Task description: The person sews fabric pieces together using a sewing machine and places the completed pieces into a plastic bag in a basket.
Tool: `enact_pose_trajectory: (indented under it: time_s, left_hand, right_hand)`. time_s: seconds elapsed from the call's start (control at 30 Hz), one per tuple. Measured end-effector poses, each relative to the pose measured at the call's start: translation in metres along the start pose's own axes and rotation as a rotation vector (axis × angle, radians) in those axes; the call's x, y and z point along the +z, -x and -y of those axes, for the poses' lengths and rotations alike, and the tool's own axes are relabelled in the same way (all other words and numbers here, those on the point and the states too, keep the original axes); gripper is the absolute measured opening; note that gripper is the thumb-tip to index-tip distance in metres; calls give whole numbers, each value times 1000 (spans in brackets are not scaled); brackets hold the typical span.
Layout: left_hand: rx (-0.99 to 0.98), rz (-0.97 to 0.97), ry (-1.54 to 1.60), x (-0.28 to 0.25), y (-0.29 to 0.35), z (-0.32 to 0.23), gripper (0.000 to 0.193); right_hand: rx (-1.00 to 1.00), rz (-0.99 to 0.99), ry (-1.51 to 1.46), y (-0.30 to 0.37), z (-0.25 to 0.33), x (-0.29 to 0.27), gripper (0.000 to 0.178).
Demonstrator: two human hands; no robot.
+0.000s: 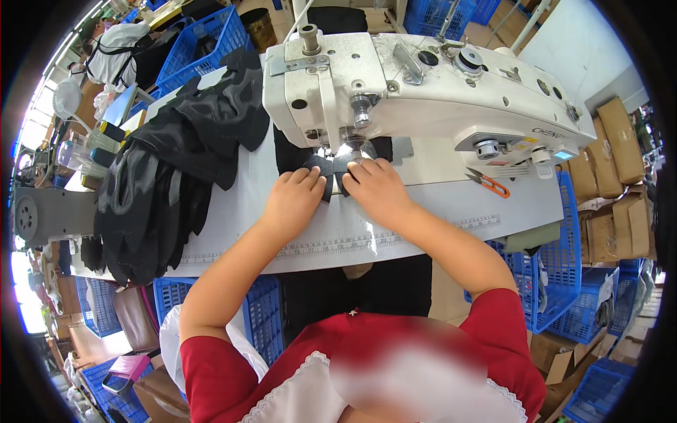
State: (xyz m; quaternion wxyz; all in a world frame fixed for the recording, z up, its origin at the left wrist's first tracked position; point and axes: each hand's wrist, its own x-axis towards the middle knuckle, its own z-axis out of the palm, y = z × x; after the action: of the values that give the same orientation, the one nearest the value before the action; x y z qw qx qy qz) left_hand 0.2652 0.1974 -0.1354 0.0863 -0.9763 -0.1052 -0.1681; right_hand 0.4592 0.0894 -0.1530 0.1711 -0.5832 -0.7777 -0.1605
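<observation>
Your left hand (295,197) and right hand (379,186) rest on black fabric (324,166) by the head of the white sewing machine (423,95); orange-handled snips (496,187) and black cut pieces (159,180) flank them on the surface (451,204).

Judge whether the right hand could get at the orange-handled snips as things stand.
Probably yes: the orange-handled snips lie uncovered on the tabletop, with no visible obstacle between them and the right hand, though it would have to leave the black material.

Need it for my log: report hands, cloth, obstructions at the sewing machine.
Left hand, right hand: on black cloth, grip unclear. Cloth at left end of sewing machine. Scissors off to the right; nothing visibly blocking.
</observation>
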Motion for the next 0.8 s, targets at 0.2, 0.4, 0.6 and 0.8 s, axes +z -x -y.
enact_pose_trajectory:
  time_s: [0.2, 0.4, 0.6, 0.8]
  left_hand:
    - [-57, 8, 85, 3, 2, -3, 35]
    - [-52, 2, 74, 2, 1, -3, 35]
    - [-58, 12, 50, 4, -1, -5, 35]
    - [-64, 14, -9, 5, -10, -3, 31]
  right_hand:
    - [14, -67, -79, 3, 0, 1, 22]
    - [11, -113, -121, 3, -2, 2, 24]
    - [-3, -175, -123, 1, -3, 3, 18]
    - [52, -165, -60, -7, -2, 2, 13]
